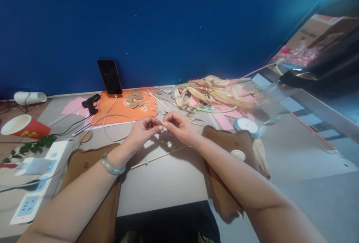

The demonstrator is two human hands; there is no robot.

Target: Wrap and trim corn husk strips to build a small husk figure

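My left hand point(144, 131) and my right hand point(181, 128) meet over the middle of the table, fingertips pinched and nearly touching. Whatever lies between them is too small to make out. A jade-coloured bangle point(113, 164) circles my left wrist. Just below the hands, a thin pale stick point(158, 157) lies slantwise on the grey table point(162, 190), with small whitish bits near it. Flat brown shaped pieces lie under my forearms, one at the left point(89, 166) and one at the right point(221, 168).
Behind the hands, an orange sheet point(109, 110) carries round brown discs, near a propped phone point(110, 76). Strips of pale dried husk point(215, 89) heap at back right, by a ribbon roll point(246, 126). A power strip point(45, 179), glue gun point(91, 104) and red cup point(25, 126) stand left.
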